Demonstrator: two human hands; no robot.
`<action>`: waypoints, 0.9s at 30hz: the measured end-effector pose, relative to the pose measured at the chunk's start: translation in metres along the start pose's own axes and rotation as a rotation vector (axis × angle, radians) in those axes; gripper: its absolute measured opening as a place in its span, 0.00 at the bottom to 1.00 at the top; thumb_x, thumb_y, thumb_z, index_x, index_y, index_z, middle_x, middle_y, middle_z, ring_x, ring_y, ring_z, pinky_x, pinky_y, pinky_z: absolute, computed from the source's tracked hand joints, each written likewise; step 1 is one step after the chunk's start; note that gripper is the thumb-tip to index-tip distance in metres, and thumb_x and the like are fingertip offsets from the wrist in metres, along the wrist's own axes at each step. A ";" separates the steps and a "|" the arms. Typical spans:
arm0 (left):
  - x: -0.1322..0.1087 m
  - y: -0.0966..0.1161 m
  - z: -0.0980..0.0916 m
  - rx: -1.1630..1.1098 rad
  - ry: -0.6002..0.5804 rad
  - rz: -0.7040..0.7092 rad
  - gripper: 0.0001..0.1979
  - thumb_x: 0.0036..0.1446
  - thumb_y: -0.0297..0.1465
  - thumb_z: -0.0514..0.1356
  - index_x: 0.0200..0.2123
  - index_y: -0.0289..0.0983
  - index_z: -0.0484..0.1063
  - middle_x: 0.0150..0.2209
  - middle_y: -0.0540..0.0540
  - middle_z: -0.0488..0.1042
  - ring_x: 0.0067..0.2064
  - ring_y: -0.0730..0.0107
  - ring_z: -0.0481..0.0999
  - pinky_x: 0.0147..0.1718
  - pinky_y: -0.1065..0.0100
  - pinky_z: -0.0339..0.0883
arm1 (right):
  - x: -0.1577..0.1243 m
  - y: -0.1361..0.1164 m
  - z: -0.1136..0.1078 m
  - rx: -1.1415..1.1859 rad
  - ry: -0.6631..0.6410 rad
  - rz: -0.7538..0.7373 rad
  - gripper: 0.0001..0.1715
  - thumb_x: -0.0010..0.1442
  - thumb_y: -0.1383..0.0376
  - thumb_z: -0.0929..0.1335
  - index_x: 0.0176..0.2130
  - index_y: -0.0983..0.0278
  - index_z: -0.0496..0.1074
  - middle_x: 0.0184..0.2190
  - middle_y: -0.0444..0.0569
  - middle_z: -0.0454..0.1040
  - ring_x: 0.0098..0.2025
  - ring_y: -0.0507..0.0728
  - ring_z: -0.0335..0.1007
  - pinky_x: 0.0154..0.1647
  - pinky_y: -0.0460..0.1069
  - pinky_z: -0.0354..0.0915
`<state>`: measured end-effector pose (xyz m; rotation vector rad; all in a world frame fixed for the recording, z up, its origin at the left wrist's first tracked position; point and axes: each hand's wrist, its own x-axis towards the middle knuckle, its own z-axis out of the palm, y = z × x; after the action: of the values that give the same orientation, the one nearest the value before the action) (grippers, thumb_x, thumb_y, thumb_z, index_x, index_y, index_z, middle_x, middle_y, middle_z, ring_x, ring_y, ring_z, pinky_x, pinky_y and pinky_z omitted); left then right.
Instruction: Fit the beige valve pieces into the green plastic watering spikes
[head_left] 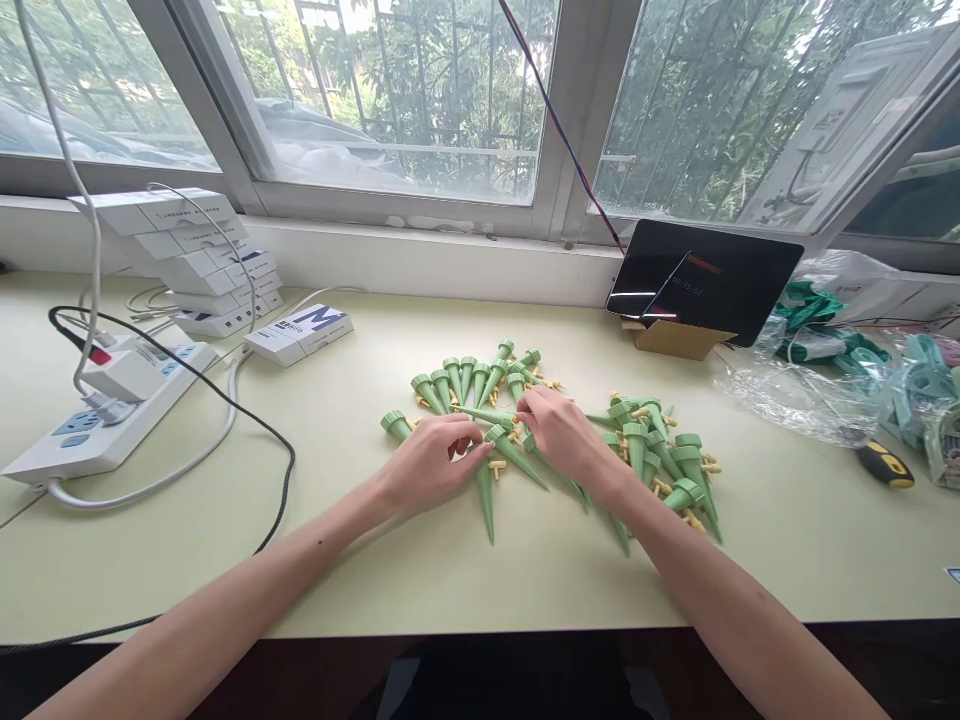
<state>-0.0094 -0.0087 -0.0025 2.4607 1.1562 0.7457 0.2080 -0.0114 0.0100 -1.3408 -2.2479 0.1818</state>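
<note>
Green plastic plant watering spikes (pixel 448 385) with ribbed caps and small yellow valves lie in a loose pile in front of me. My left hand (pixel 439 458) is curled at the near left of the pile, thumb and fingertips pinched together above a spike (pixel 486 500) whose cap is hidden; what they grip I cannot make out. My right hand (pixel 559 430) is closed, its fingertips on the cap end of a watering spike (pixel 484 413) that points left. A yellow T-shaped valve (pixel 497 468) rests between the hands.
More spikes (pixel 686 460) are heaped right of my right hand. At left are a white power strip (pixel 112 410), cables and stacked white boxes (pixel 202 260), with one box (pixel 300 333) apart. A dark tablet (pixel 705 275), plastic bags (pixel 802 390) and a yellow-black tool (pixel 885 464) sit right.
</note>
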 end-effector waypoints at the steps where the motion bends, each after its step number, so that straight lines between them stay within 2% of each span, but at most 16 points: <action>1: 0.000 0.000 0.000 -0.006 0.000 -0.002 0.12 0.62 0.34 0.58 0.26 0.36 0.71 0.25 0.51 0.68 0.24 0.76 0.63 0.26 0.72 0.56 | -0.001 0.000 0.001 0.008 0.007 -0.007 0.10 0.66 0.75 0.61 0.33 0.64 0.65 0.33 0.49 0.69 0.32 0.54 0.62 0.32 0.47 0.59; 7: -0.001 0.003 -0.001 -0.082 0.023 -0.001 0.12 0.61 0.33 0.59 0.26 0.36 0.70 0.23 0.52 0.66 0.23 0.77 0.61 0.24 0.72 0.56 | -0.003 0.000 0.003 0.048 0.034 -0.043 0.11 0.66 0.76 0.60 0.33 0.64 0.63 0.30 0.47 0.68 0.31 0.53 0.61 0.33 0.46 0.58; 16: 0.000 0.006 -0.004 -0.187 0.134 -0.033 0.13 0.62 0.35 0.58 0.26 0.36 0.69 0.22 0.53 0.64 0.23 0.77 0.58 0.23 0.72 0.56 | -0.007 -0.008 0.002 0.089 0.038 -0.079 0.12 0.65 0.76 0.60 0.35 0.63 0.66 0.32 0.49 0.70 0.33 0.55 0.65 0.34 0.47 0.59; 23: -0.001 0.002 -0.003 -0.248 0.182 -0.062 0.13 0.62 0.36 0.58 0.27 0.36 0.68 0.24 0.50 0.67 0.24 0.76 0.61 0.23 0.71 0.58 | -0.008 -0.010 0.001 0.012 0.027 -0.125 0.12 0.65 0.77 0.60 0.35 0.64 0.66 0.32 0.49 0.70 0.33 0.55 0.64 0.34 0.47 0.58; 27: -0.001 0.001 -0.003 -0.254 0.209 -0.052 0.13 0.62 0.36 0.58 0.26 0.36 0.68 0.24 0.51 0.67 0.24 0.75 0.62 0.23 0.72 0.59 | -0.008 -0.011 0.002 -0.094 0.007 -0.157 0.12 0.64 0.78 0.59 0.33 0.64 0.65 0.29 0.47 0.67 0.31 0.54 0.61 0.32 0.47 0.56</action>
<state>-0.0109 -0.0095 -0.0003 2.1761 1.1129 1.0830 0.2015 -0.0233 0.0092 -1.2020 -2.3695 0.0166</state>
